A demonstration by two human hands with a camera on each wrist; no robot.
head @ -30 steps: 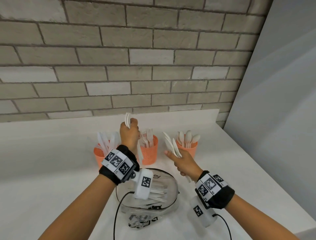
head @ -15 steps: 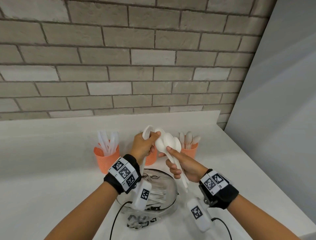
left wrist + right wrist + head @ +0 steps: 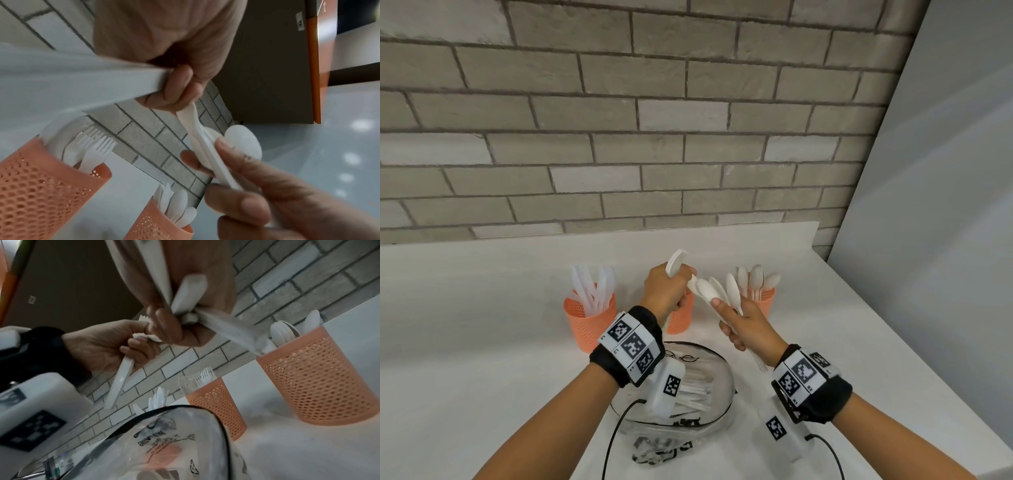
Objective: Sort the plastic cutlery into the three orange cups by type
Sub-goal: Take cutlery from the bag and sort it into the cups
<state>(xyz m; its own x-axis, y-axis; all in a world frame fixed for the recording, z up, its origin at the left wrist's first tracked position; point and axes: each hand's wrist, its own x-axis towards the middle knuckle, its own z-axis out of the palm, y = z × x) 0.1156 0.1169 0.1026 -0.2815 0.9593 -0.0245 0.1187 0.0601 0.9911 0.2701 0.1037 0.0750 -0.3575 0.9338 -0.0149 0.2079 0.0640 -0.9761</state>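
Spoons (image 3: pixel 717 291) sat fanned in the right hand (image 3: pixel 748 329), curled round their handles; the left hand (image 3: pixel 666 291) gripped more cutlery and pinched one spoon's bowl. Best drawn out straight, then dropped into the right cup (image 3: pixel 765 301) on the desk (image 3: pixel 482 342).

Head view looks down and forward over the counter (image 3: pixel 482 342) toward the brick wall (image 3: pixel 619 137); both wrist views sit close, angled upward, sharing the cups (image 3: pixel 37 186)

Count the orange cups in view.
3, in a row by the wall: left cup with knives, middle cup behind the left hand, right cup with spoons.
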